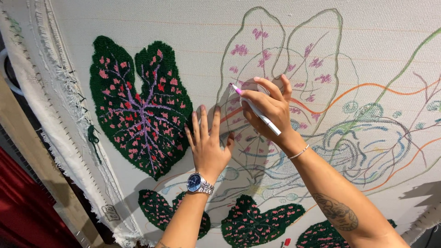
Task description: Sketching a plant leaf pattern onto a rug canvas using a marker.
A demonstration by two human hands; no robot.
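Observation:
A cream tufting cloth (193, 32) stretched on a frame fills the view. My right hand (268, 110) grips a white marker with a pink tip (255, 110), its tip touching the cloth at the left edge of a drawn leaf outline (285, 50) dotted with pink marks. My left hand (206, 142), wearing a silver wristwatch (199, 183), lies flat on the cloth with fingers spread, just right of a finished dark green tufted leaf with pink spots and purple veins (140, 105).
Smaller green tufted leaves with pink spots (259, 222) sit along the bottom. Coloured marker lines in orange, green and blue (367, 133) cover the right side. The cloth's frayed edge (59, 105) is pinned along the left frame; red fabric (18, 211) hangs beyond.

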